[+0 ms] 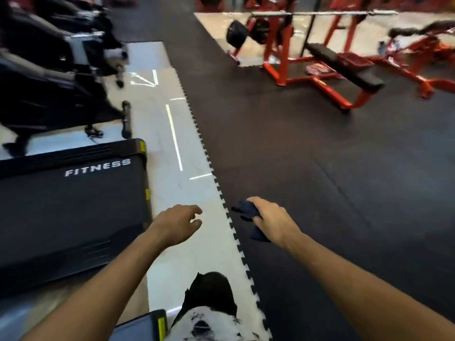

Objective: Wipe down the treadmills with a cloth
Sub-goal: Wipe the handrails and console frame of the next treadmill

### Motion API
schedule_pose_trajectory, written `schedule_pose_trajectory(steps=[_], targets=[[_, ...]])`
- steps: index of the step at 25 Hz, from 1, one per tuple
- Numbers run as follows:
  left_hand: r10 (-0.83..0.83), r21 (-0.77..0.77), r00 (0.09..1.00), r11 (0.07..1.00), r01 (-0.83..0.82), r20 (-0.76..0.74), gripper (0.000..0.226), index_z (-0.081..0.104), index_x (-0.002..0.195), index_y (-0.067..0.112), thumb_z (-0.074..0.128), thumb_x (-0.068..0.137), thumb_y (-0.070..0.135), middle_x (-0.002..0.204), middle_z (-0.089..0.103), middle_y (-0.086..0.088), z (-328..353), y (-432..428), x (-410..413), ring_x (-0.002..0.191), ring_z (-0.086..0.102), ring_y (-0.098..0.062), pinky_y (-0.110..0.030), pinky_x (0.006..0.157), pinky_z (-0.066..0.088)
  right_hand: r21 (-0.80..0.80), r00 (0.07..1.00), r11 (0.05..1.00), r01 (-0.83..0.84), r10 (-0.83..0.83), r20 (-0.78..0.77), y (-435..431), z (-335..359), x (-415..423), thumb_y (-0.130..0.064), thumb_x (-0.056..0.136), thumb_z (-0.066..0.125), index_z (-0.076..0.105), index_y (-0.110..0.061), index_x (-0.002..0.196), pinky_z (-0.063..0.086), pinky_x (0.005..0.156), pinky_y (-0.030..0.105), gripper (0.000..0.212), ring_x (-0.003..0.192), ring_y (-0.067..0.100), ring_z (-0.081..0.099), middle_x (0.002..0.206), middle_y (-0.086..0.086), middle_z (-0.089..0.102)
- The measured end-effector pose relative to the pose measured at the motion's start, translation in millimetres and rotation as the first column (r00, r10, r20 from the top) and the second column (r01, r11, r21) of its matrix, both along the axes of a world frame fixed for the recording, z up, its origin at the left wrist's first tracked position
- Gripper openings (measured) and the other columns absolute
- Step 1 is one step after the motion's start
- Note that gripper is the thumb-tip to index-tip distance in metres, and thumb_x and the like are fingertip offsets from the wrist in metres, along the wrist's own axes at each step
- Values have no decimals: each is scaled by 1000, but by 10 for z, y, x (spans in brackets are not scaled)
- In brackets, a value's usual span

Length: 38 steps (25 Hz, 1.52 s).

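Head view: the dark cloth is bunched in the right hand, fingers curled round it, over the black mat just inside its toothed edge. The left hand grips nothing, fingers loosely curled, above the pale floor beside the treadmill, whose belt reads FITNESS. Red benches stand well apart, across the mat.

Black rubber floor mats with toothed, interlocking edges covered most of the gym floor, meeting a strip of pale glossy tile that mirrored thin, bright lines of light. A red steel bench-press rack with a black padded bench and a chrome barbell stood at far right. Blurred black exercise machines lined the far left.
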<state>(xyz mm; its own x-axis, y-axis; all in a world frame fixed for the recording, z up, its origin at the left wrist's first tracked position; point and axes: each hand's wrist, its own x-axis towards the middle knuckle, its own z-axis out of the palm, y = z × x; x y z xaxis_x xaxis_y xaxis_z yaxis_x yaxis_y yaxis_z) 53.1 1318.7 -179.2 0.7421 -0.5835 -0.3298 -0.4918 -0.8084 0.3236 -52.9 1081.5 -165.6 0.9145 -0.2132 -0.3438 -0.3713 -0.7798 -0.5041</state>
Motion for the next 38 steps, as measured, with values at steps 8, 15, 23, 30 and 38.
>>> schedule_pose_trajectory(steps=[8,15,23,30,38], targets=[[477,4,877,878,-478,-63,34,58,125,30,48,94,40,119,67,4,-27,743,1562,104,62,-20,-37,88,51,-21,906,907,-421,421,41,405,-169,2687,-8,93,50,52,-21,131,54,80,38,40,94,26,66,106,4,69],[789,-33,611,610,-791,-64,37,54,129,33,46,94,45,121,65,9,226,1826,2757,106,62,-14,-35,90,50,-95,681,684,-724,730,66,1708,15,5035,-14,92,55,50,-25,134,50,89,39,44,107,33,63,119,7,67],[991,-4,135,135,-991,-9,38,53,130,35,47,94,43,122,66,11,167,2965,3931,110,62,-16,-35,94,51,-34,281,288,-957,951,129,3716,-68,7245,-15,93,56,46,-32,137,50,85,36,48,109,27,63,120,3,66],[969,-12,-247,-246,-969,21,39,54,130,34,45,93,41,115,69,11,672,3553,4525,103,64,-16,-35,89,53,-24,-42,-38,-999,985,165,5253,344,8261,-17,95,57,45,-33,141,50,90,36,50,113,26,62,128,1,64],[873,-23,-482,-482,-876,70,37,54,131,31,47,96,38,118,68,3,828,4701,4776,104,64,-19,-34,90,52,71,-255,-279,-958,937,239,7121,494,8377,-13,94,58,50,-34,139,40,79,27,50,112,23,61,126,-2,64]])
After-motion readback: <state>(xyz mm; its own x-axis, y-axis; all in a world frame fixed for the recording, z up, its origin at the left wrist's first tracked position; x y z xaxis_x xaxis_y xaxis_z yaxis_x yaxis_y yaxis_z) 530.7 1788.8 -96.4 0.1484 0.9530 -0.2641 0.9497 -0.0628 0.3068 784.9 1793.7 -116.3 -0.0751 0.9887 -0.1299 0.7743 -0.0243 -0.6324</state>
